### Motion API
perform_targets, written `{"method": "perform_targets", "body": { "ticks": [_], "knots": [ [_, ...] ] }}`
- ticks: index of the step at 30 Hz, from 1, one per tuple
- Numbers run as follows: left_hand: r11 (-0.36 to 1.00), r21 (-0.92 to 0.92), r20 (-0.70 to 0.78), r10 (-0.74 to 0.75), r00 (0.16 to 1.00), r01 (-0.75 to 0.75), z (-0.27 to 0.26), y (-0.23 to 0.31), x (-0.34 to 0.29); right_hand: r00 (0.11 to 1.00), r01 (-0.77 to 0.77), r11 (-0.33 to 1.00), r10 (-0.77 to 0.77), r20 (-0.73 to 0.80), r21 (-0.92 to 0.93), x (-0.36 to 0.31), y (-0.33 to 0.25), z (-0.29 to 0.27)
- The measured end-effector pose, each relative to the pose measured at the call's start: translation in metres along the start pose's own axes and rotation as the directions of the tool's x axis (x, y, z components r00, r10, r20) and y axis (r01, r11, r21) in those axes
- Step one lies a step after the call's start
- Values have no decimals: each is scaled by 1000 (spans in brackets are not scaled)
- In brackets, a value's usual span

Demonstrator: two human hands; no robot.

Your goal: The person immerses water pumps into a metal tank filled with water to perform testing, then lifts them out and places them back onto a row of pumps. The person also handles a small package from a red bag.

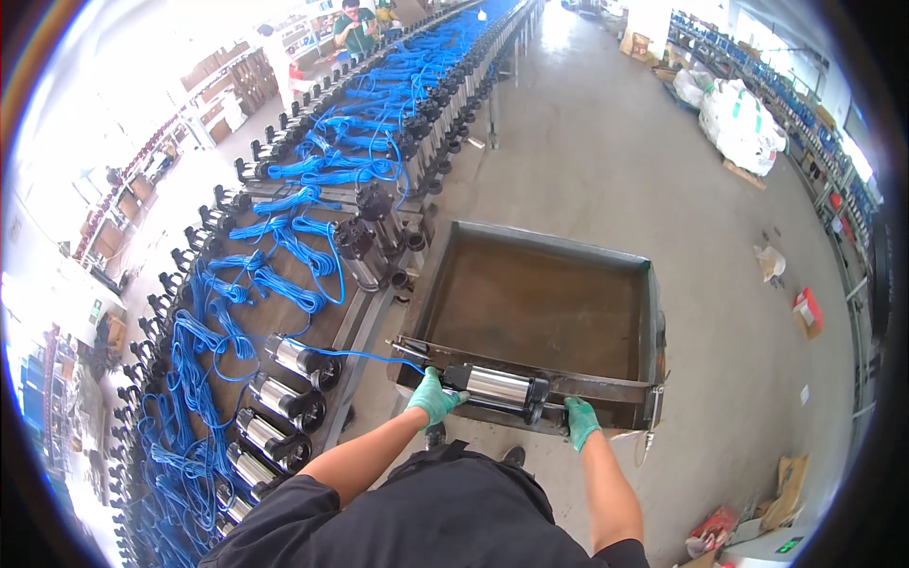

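Observation:
A submersible pump (499, 389) with a shiny steel body and black ends lies on its side along the near edge of a water-filled metal tank (554, 241). My left hand (434, 399), in a green glove, grips the pump's left end, its thumb stretched along the underside. From that end a blue cable (365, 355) runs left to the bench. My right hand (580, 422), also gloved in green, is just beyond the pump's right end at the tank's near rail. Its fingers are curled, and what they hold is partly hidden.
Left of me, a long bench (317, 331) carries coiled blue cables (289, 293) and several lying pumps (275, 393). Upright pumps (365, 254) stand beside the tank's far left corner. A person (357, 28) is beyond the bench. White sacks (740, 123) and a red box (808, 310) are on the right.

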State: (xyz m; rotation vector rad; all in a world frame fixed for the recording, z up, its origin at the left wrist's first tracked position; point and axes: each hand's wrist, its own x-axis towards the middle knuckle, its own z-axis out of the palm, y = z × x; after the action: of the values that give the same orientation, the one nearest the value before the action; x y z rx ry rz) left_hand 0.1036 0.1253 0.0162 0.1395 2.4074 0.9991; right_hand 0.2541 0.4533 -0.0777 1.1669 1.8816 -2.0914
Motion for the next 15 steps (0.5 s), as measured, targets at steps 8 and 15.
{"method": "perform_targets", "body": {
  "ticks": [8, 15],
  "knots": [
    [987, 157, 94, 7, 996, -22, 14, -35, 23, 821, 533, 491, -497, 282, -689, -72, -55, -9],
    [999, 49, -25, 24, 999, -22, 11, -21, 11, 889, 458, 768, -390, 242, -447, -32, -13, -24]
  ]
}}
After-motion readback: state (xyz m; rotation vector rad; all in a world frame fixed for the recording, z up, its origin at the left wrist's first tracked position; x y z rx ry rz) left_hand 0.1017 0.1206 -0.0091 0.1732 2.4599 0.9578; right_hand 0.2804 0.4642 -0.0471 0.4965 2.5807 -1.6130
